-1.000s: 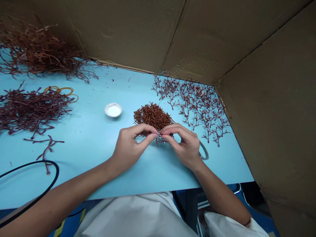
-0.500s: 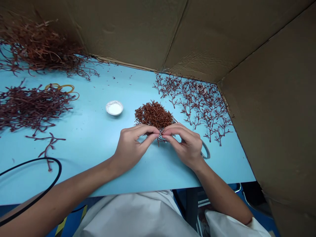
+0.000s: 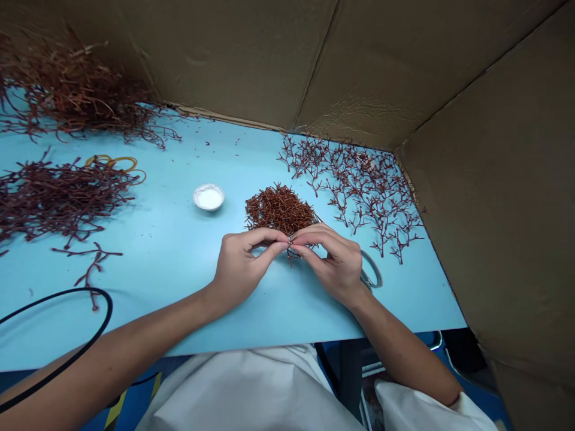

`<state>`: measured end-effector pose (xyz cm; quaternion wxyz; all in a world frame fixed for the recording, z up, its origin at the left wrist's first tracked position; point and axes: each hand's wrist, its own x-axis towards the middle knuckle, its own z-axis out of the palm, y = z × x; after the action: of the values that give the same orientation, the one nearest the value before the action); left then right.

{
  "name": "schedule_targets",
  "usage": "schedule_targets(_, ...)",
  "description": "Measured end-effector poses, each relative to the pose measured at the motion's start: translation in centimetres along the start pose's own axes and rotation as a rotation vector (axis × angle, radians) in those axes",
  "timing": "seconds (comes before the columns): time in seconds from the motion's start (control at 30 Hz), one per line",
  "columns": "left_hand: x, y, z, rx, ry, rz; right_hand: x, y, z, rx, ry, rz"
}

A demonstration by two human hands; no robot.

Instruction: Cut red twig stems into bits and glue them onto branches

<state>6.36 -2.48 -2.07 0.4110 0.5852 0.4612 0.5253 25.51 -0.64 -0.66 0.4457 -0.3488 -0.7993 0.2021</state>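
Both hands at mid-table, fairly near the near edge. Left hand (image 3: 242,263): thumb and forefinger pinched together, tips pointing right. Right hand (image 3: 335,263): same pinch, mirrored, tips pointing left. Fingertips of the two nearly meet. Between them is a tiny brown piece (image 3: 290,242), gripped from both sides (mostly hidden by the fingers, exact shape can't be made out). A thin sprig (image 3: 291,259) shows just below the tips; can't tell if it hangs from the pinch or lies on the table (image 3: 171,278).

Heap (image 3: 279,206) of short brown bits sits just beyond the fingertips, on the far-edge side, its near side partly covered by the hands. Steel tool (image 3: 376,275) lies partly under the right hand, a looped handle showing on the right-edge side (type unclear, rest covered).

White bowl (image 3: 209,197) stands left of the heap, well apart from the left hand, with white stuff inside. Forked twigs (image 3: 363,185) are spread over the far right corner. Big brown tangle (image 3: 85,96) fills the far left corner; darker pile (image 3: 63,197) nearer along the left edge, yellow bands (image 3: 123,163) at its far side. One loose branch (image 3: 95,263) nearer still, black cable (image 3: 108,308) looping over its end.
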Motion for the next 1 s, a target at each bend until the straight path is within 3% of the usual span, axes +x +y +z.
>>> schedule_targets(0.43,0.5,0.0,-0.5,-0.127,-0.086,-0.121,0.1,0.4,0.1,0.120,0.061,0.099)
schedule_targets(0.6,0.5,-0.1,-0.6,-0.068,-0.112,-0.099,0.1,0.5,0.2,0.138,0.067,0.093)
schedule_targets(0.7,0.4,-0.1,-0.7,0.053,-0.112,0.036,0.1,0.4,0.2,0.158,0.047,0.093)
schedule_targets(1.0,0.6,-1.0,-1.0,0.381,-0.047,0.635,0.1,0.1,0.0,0.233,0.009,0.173)
